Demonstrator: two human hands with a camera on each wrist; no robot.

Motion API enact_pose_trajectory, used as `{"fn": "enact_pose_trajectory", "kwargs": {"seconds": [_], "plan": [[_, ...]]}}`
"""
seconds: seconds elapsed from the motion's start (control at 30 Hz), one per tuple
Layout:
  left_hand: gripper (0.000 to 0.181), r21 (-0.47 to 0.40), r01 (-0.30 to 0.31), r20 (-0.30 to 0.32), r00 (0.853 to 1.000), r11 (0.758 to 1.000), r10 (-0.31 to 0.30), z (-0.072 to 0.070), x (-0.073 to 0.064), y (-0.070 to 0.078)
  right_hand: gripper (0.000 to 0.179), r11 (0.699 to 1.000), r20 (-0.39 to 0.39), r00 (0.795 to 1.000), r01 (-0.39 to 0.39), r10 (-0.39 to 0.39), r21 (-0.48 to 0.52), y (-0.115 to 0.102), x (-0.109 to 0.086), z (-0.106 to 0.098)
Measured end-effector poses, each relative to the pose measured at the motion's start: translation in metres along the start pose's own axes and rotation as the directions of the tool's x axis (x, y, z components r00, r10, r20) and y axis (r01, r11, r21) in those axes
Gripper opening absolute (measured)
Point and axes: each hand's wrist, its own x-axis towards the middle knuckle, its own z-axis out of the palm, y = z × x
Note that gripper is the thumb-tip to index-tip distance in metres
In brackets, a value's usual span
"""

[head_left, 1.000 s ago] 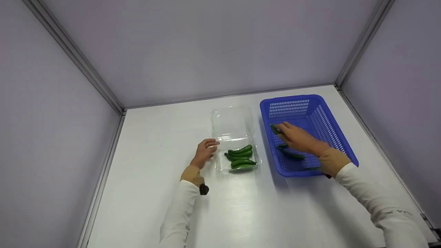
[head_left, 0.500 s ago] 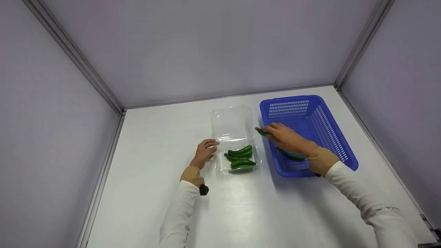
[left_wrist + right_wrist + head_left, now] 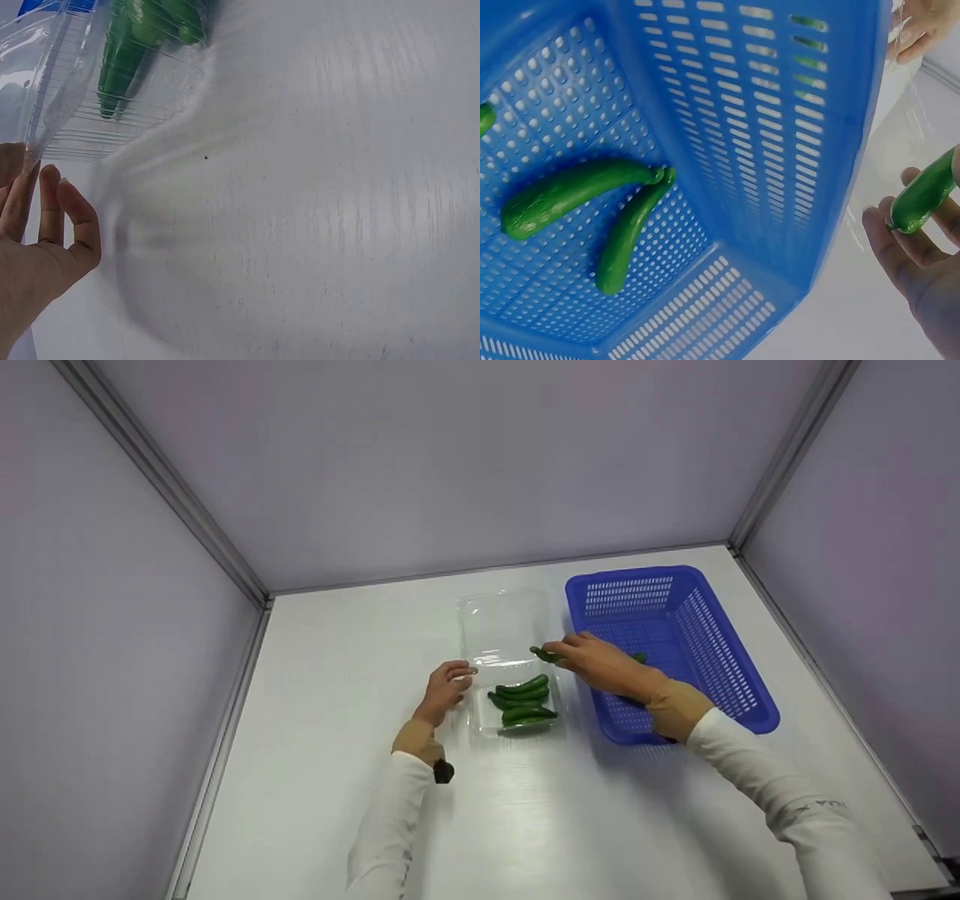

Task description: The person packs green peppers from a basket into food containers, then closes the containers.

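Note:
A small green cucumber (image 3: pixel 546 655) is gripped in my right hand (image 3: pixel 604 666), between the basket and the clear container. The right wrist view shows the cucumber (image 3: pixel 919 202) across the fingers, one end partly covered. My left hand (image 3: pixel 448 688) is at the left edge of the open clear plastic container (image 3: pixel 504 626), fingertips touching the rim near the hinge. In the left wrist view its fingers (image 3: pixel 51 206) curve loosely beside the plastic. Several cucumbers (image 3: pixel 523 699) lie side by side in the container's near half.
A blue perforated basket (image 3: pixel 739 664) stands to the right, close to the container. Loose cucumbers (image 3: pixel 577 191) lie on its bottom, partly hidden by my right arm in the head view. Pale walls (image 3: pixel 480 472) enclose the white table (image 3: pixel 337 675) at the back and sides.
My right hand has lifted a cucumber out of the basket and carried it left over the rim to the container's right edge. The left hand and container have stayed put.

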Motion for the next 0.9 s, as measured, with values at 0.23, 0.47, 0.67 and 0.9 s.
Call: {"fn": "enact_pose_trajectory", "kwargs": {"seconds": [0.23,0.47,0.67,0.9], "plan": [[0.039,0.005,0.007,0.004,1.000,1.000,-0.007,0.001,0.000,0.000,0.051,1.000,0.098,0.995,-0.002,0.003,-0.015,-0.005,0.005,0.005],[0.040,0.004,0.000,0.014,1.000,1.000,0.000,0.002,-0.001,0.002,0.048,1.000,0.209,0.978,0.000,0.006,-0.029,-0.011,0.009,0.010],[0.041,-0.019,-0.005,0.021,1.000,1.000,0.005,0.003,-0.001,0.002,0.053,1.000,0.273,0.962,0.025,-0.022,-0.007,-0.014,0.010,0.015],[0.038,0.000,-0.003,0.018,1.000,1.000,0.003,0.003,0.000,0.001,0.048,0.999,0.312,0.950,0.030,-0.025,-0.011,-0.017,0.010,0.018]]}}
